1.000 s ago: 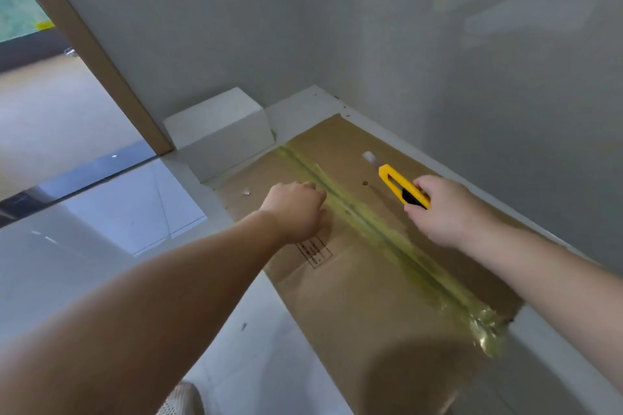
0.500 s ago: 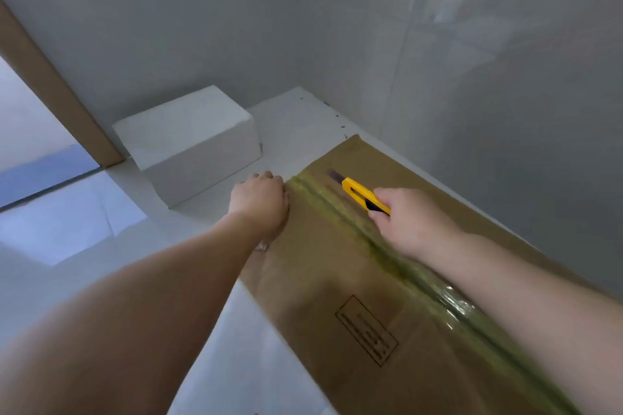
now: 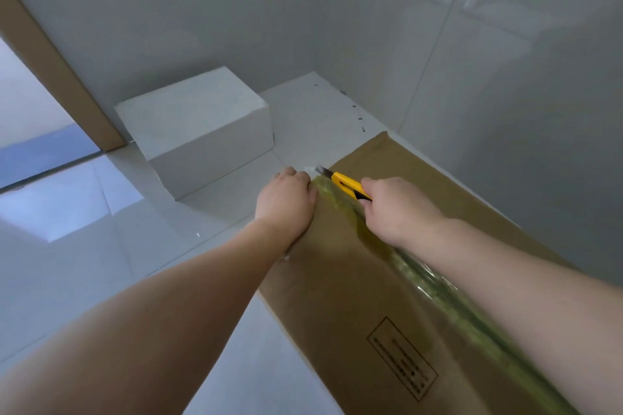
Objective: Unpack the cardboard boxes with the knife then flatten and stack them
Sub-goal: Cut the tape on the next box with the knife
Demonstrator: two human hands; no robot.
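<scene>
— What do you see of the room?

— I see a white tiled floor (image 3: pixel 84 266) and grey walls (image 3: pixel 505 77). A white box (image 3: pixel 202 125) stands beyond the fingers.

— And the hands?

— The right hand (image 3: pixel 401 209) is curled around the yellow knife (image 3: pixel 349 185); its blade is at the far end of the tape (image 3: pixel 421 276). The left hand (image 3: pixel 285 199) curls over the cardboard box (image 3: pixel 354 296) edge there.
</scene>
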